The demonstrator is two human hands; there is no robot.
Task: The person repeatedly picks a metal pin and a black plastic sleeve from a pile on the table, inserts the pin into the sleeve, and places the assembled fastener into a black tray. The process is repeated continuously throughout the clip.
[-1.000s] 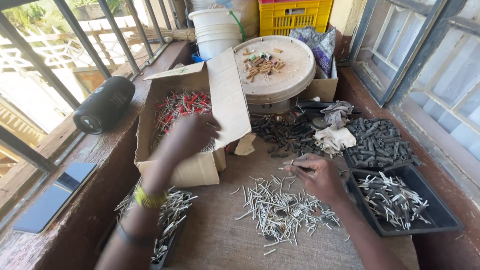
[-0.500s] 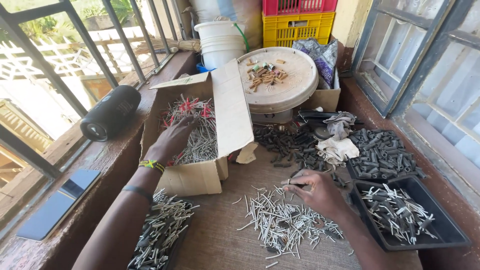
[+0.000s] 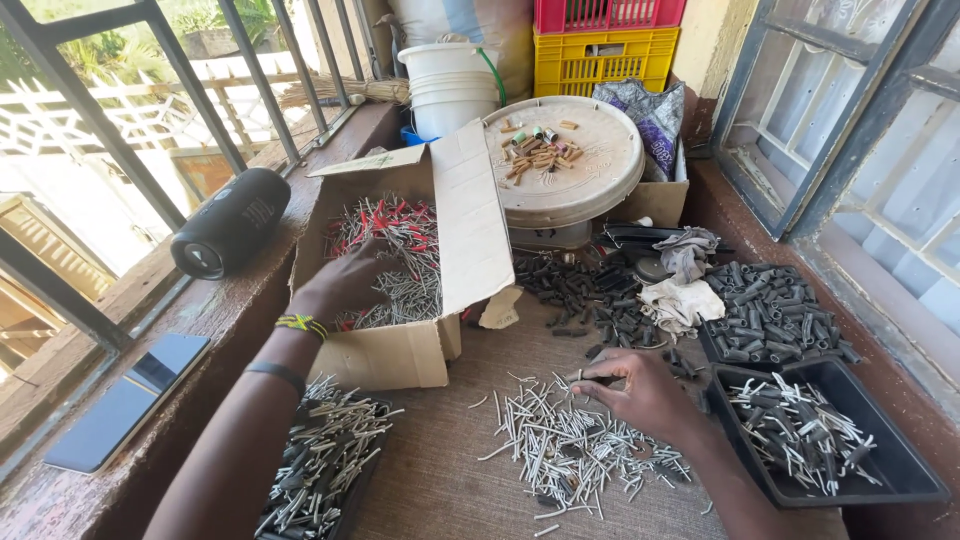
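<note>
Box (image 3: pixel 400 345) at worktop left edge, flaps open, full of grey pins (image 3: pixel 405 265). Left hand (image 3: pixel 345 283) inside box, fingers curled over pins; grasp unclear. Right hand (image 3: pixel 645 395) pinching 1 dark piece (image 3: pixel 590 377), above loose pins mid-worktop.

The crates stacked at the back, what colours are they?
A red crate sits on a yellow crate, seen in the head view.

Matt cardboard box (image 3: pixel 400 350), dull grey metal pins (image 3: pixel 570 450), glossy black plastic tray (image 3: pixel 900 480).
</note>
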